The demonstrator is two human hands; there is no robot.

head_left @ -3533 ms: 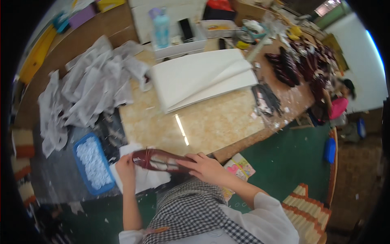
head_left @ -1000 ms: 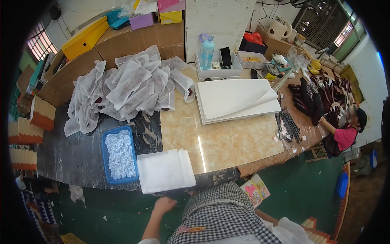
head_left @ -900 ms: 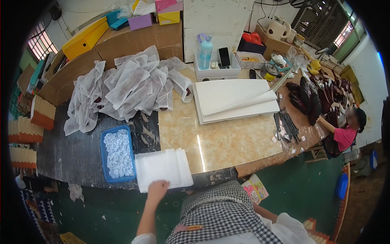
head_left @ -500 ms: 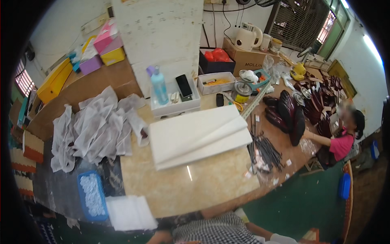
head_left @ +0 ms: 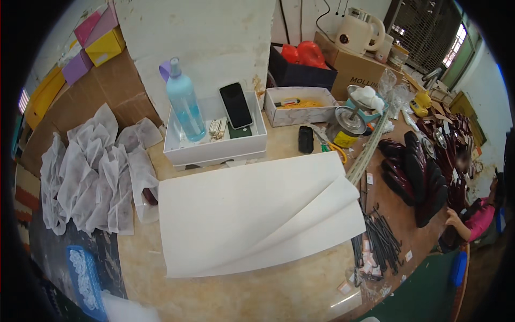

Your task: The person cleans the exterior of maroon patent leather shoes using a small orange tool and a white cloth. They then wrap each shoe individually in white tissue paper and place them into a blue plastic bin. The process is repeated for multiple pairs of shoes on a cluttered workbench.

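Note:
Neither of my hands shows in the head view. A stack of large white paper sheets point(head_left: 236, 214) lies across the middle of the table, its upper sheet creased and folded over on the right. To its left are several translucent white shoe bags point(head_left: 96, 177), one with a dark red item showing in its mouth. Several dark red shoes with black soles point(head_left: 416, 172) are heaped to the right. Below them lies a bunch of thin black sticks point(head_left: 382, 239) among small white tags. At the lower left a blue basket point(head_left: 97, 268) holds small pale packets, next to a pile of thin white sheets point(head_left: 126, 308).
Behind the paper stands a white box point(head_left: 214, 155) with a blue spray bottle point(head_left: 185, 102) and a phone point(head_left: 236, 104). Scissors point(head_left: 337, 150), a metal can point(head_left: 346, 129) and a long ruler point(head_left: 369, 150) lie farther right. A co-worker in a pink sleeve point(head_left: 479, 220) is at the right edge.
The view has moved closer to the table. My checked clothing and forearms have left the lower edge. The co-worker's hand has drawn away from the shoes.

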